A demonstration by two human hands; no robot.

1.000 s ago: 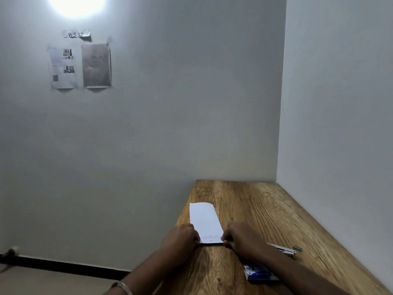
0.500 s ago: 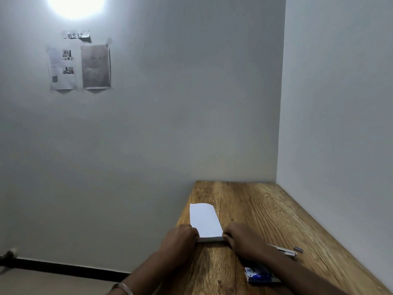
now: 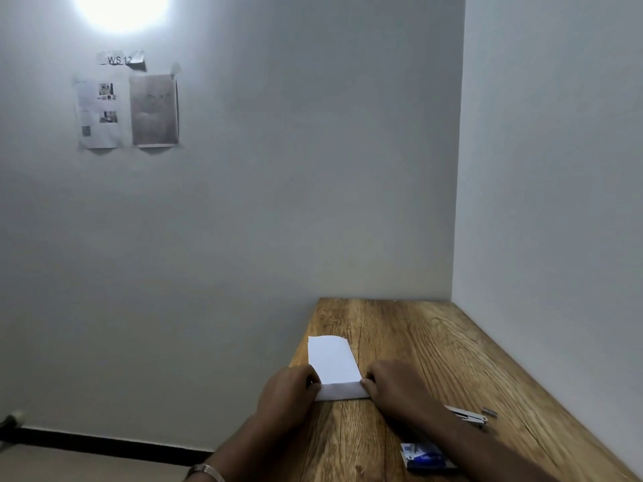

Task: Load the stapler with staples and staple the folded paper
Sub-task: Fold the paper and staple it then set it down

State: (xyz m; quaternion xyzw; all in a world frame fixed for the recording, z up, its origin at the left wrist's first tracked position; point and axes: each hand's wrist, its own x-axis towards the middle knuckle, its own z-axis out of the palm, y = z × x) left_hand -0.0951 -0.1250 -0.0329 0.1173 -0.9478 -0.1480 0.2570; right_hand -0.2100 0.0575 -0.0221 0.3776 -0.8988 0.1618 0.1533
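Paper point(image 3: 333, 363) lies between both hands, near edge pinched up.

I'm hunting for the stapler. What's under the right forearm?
Under the right forearm a metal stapler pokes out, its near end covered; nearer lies a blue staple box, partly hidden too.

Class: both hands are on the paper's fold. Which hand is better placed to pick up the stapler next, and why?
Probably the right hand: the stapler lies just beside its forearm, on the right. The left hand would have to cross the folded paper.
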